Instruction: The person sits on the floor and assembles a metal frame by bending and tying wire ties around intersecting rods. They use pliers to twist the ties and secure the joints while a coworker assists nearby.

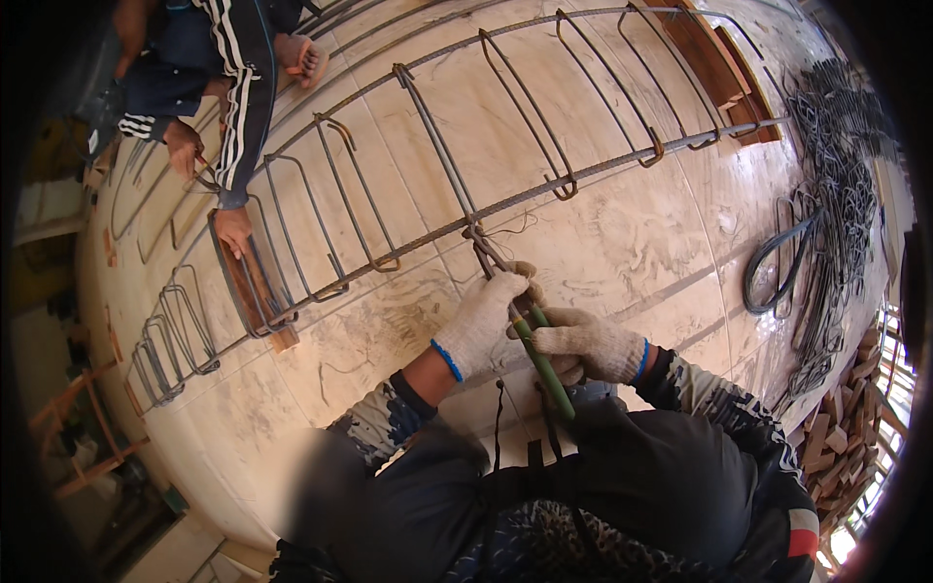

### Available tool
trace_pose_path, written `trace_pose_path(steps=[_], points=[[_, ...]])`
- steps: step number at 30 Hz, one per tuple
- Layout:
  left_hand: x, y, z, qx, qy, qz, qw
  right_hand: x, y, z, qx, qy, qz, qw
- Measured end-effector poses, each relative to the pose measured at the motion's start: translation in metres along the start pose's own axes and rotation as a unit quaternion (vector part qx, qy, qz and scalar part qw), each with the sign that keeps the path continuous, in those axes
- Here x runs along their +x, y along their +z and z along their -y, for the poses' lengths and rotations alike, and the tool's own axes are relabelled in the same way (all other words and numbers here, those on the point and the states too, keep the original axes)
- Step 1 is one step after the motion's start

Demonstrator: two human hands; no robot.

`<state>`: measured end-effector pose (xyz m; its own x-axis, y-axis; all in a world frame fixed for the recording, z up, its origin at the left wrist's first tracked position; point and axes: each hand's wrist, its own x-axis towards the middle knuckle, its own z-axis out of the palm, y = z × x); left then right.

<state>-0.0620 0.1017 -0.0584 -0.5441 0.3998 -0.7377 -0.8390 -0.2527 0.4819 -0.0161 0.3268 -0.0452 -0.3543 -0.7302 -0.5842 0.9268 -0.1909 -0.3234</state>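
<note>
My left hand [488,309], in a white knit glove with a blue cuff, is closed around the middle of a pair of long-handled pincers. The matching glove covers my right hand [591,346], which grips the green handles of these pincers [551,374]. Their dark jaws meet the near bar of a rebar cage [418,236], at the corner of a stirrup [434,141]. Thin tie wire [515,225] curls out beside the jaws. Other stirrups hang along the two long bars, spaced apart. My fingers partly hide the tool's middle.
At the upper left a co-worker's hand [233,231] touches the cage over a wooden block [255,291]; the other hand [183,148] holds a small tool. Timber [714,63] supports the far right end. A wire coil [777,260], heaped stirrups [841,185] and wood offcuts [841,447] lie right.
</note>
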Motion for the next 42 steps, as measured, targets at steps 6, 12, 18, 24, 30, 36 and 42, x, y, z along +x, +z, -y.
trace_pose_path(steps=[6,12,18,24,30,36,42], points=[[-0.001,0.0,0.0,0.18,0.063,-0.022,0.981,0.02,-0.009,-0.032,0.048,-0.065,0.015,0.997],[0.003,-0.004,0.0,0.092,0.079,0.056,0.991,0.039,-0.027,-0.069,0.325,-0.048,0.19,0.925],[-0.007,0.001,-0.013,0.085,0.019,0.049,0.995,0.051,0.012,-0.055,0.43,-0.01,0.333,0.84],[-0.007,0.004,-0.009,0.045,0.013,0.057,0.997,0.039,0.005,-0.039,0.329,0.001,0.263,0.907],[-0.012,0.009,-0.013,0.067,0.026,0.042,0.997,0.035,0.007,-0.03,0.25,-0.04,0.242,0.936],[-0.009,0.005,-0.006,0.036,0.028,0.047,0.998,0.023,0.015,-0.008,0.317,0.043,0.242,0.916],[-0.023,0.025,-0.018,-0.017,-0.028,-0.008,0.999,0.003,0.054,0.029,0.134,0.075,-0.03,0.988]])
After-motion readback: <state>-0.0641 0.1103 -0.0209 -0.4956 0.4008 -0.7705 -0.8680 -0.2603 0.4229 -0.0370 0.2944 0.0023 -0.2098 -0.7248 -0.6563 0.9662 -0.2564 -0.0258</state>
